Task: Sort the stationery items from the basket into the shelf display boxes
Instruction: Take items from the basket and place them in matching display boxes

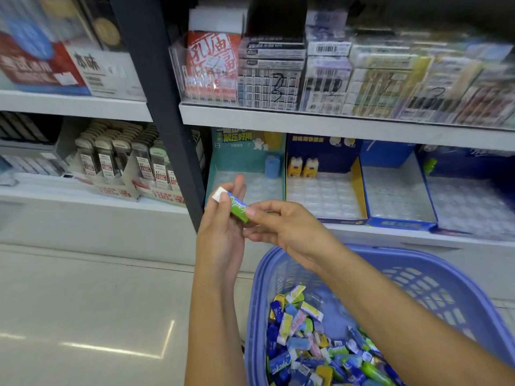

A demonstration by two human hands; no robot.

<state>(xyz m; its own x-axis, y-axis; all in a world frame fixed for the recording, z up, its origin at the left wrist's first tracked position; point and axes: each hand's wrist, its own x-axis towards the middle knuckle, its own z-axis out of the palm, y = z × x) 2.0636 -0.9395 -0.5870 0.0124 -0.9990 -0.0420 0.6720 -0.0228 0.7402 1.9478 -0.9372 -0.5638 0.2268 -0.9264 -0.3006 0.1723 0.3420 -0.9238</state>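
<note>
Above the basket, which is full of erasers, your left hand and right hand both pinch one green eraser, and the display boxes hold very few pieces, so I judge most sorting remains.

The lower shelf carries four display boxes side by side: teal box at left, yellow-walled box, blue box, dark blue box rightmost.

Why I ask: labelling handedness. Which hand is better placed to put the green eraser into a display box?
Probably left: the left hand holds the green eraser directly before the teal box; the right hand only pinches its end.
</note>
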